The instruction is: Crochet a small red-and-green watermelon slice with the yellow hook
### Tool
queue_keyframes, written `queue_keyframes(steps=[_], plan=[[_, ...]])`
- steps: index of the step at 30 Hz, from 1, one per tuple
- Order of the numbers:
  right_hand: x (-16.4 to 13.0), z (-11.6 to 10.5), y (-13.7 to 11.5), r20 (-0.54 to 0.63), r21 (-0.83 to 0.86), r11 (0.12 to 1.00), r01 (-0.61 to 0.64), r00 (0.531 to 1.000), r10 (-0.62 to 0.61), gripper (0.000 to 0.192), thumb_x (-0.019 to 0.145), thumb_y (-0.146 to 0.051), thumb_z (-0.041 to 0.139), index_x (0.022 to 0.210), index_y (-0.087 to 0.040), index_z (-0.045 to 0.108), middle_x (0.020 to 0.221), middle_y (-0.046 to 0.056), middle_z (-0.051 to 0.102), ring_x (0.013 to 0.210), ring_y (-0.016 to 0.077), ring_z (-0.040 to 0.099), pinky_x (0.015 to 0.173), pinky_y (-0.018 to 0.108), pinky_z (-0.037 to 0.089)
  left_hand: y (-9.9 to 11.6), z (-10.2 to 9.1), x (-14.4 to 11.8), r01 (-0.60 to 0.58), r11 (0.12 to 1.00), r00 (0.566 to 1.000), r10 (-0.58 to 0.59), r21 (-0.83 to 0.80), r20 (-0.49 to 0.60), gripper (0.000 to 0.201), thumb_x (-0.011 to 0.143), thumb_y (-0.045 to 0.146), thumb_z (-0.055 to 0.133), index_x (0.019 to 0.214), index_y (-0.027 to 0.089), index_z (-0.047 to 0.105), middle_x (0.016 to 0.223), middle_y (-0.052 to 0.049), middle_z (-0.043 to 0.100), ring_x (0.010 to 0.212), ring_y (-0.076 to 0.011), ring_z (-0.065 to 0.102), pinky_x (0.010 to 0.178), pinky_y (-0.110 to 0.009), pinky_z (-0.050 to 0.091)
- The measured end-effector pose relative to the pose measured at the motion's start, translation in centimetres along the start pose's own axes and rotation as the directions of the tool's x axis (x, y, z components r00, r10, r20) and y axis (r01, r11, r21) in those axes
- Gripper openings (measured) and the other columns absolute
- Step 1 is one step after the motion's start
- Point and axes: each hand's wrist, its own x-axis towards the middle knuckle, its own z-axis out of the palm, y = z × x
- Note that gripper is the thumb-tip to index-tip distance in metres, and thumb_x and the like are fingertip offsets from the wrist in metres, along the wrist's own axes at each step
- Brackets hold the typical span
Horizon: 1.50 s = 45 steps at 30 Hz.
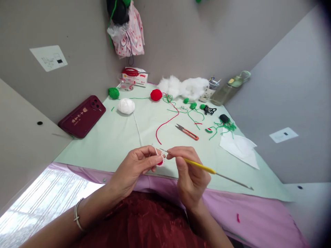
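Note:
Between the thumb and fingers of my left hand (138,163) is a small crochet piece (160,163), red in the middle with a white edge. White yarn runs from that hand back to a white yarn ball (126,106) on the table. My right hand (191,172) grips a crochet hook (204,167) by its yellow handle, the long metal end pointing to the lower right. The hook's other tip is just beside the crochet piece; whether it touches the yarn I cannot tell.
Behind my hands lie orange thread snips (187,132), a red yarn ball (156,95) with a loose strand, and green yarn pieces (193,106). White stuffing (183,87) and a bottle (230,88) stand at the back. A maroon phone (82,117) leans left; white paper (239,148) lies right.

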Motion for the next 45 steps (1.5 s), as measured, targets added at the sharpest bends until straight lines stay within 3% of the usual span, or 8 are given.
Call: queue_keyframes(steps=[3, 6, 11, 17, 36, 40, 45], plan=[[0.2, -0.2, -0.2, -0.039, 0.083, 0.991, -0.107, 0.993, 0.111, 0.023, 0.104, -0.014, 0.057, 0.103, -0.025, 0.077, 0.084, 0.002, 0.074, 0.08, 0.0196, 0.068, 0.073, 0.037, 0.055, -0.1, -0.3, 0.0, 0.006, 1.0, 1.0, -0.007, -0.024, -0.016, 0.022, 0.081, 0.037, 0.086, 0.078, 0.018, 0.076, 0.075, 0.003, 0.062, 0.057, -0.0086, 0.038, 0.063, -0.027, 0.037], [0.2, -0.1, -0.3, -0.106, 0.164, 0.978, -0.131, 0.983, 0.149, 0.023, 0.105, -0.016, 0.056, 0.101, -0.026, 0.077, 0.082, 0.002, 0.072, 0.077, 0.0192, 0.066, 0.07, 0.037, 0.053, -0.1, -0.4, 0.1, 0.007, 0.999, 0.999, -0.008, -0.045, -0.031, 0.022, 0.082, 0.037, 0.087, 0.078, 0.018, 0.076, 0.073, 0.004, 0.058, 0.057, -0.0075, 0.036, 0.063, -0.026, 0.037], [0.1, -0.3, -0.7, -0.036, 0.14, 0.987, -0.084, 0.995, 0.09, 0.023, 0.104, -0.016, 0.056, 0.102, -0.025, 0.077, 0.085, 0.002, 0.074, 0.078, 0.0189, 0.067, 0.07, 0.036, 0.054, 0.0, -0.3, 0.1, -0.007, 0.999, 0.999, 0.005, -0.051, -0.031, 0.021, 0.083, 0.036, 0.086, 0.078, 0.019, 0.075, 0.067, 0.006, 0.051, 0.056, -0.0069, 0.035, 0.061, -0.025, 0.035], [0.0, -0.6, -0.7, 0.001, 0.078, 0.996, -0.052, 0.999, 0.052, 0.025, 0.103, -0.011, 0.055, 0.105, -0.025, 0.076, 0.089, 0.002, 0.075, 0.083, 0.0192, 0.068, 0.074, 0.036, 0.055, 0.1, -0.1, 0.2, -0.022, 1.0, 1.0, 0.021, -0.021, -0.022, 0.022, 0.084, 0.036, 0.085, 0.078, 0.019, 0.072, 0.072, 0.004, 0.059, 0.062, -0.0086, 0.048, 0.06, -0.026, 0.031], [-0.2, -0.6, -0.2, 0.107, -0.068, 0.986, 0.152, 0.984, -0.144, 0.029, 0.098, 0.0, 0.056, 0.111, -0.02, 0.072, 0.096, 0.006, 0.075, 0.091, 0.0187, 0.071, 0.078, 0.033, 0.059, -0.1, -0.2, 0.1, -0.033, 0.999, 0.999, 0.032, -0.017, -0.004, 0.019, 0.085, 0.029, 0.085, 0.08, 0.018, 0.07, 0.075, 0.005, 0.064, 0.067, -0.0083, 0.052, 0.066, -0.024, 0.04], [-0.5, 0.0, 0.3, 0.058, -0.08, 0.987, 0.14, 0.989, -0.136, 0.033, 0.098, 0.0, 0.058, 0.115, -0.023, 0.073, 0.1, 0.005, 0.075, 0.094, 0.0175, 0.072, 0.079, 0.031, 0.06, -0.2, 0.0, 0.1, -0.023, 0.997, 0.999, 0.026, -0.074, 0.035, 0.023, 0.085, 0.03, 0.087, 0.103, 0.02, 0.077, 0.074, 0.005, 0.065, 0.067, -0.0082, 0.051, 0.062, -0.022, 0.039], [-1.1, 0.6, 0.4, 0.002, -0.005, 0.998, 0.068, 0.998, -0.068, 0.035, 0.1, -0.003, 0.059, 0.117, -0.028, 0.076, 0.101, 0.004, 0.074, 0.091, 0.0163, 0.072, 0.076, 0.03, 0.061, 0.1, 0.0, 0.0, -0.012, 0.992, 0.999, 0.017, -0.127, 0.035, 0.066, 0.082, 0.028, 0.091, 0.142, 0.021, 0.065, 0.081, 0.005, 0.068, 0.066, -0.0075, 0.052, 0.06, -0.021, 0.041]])
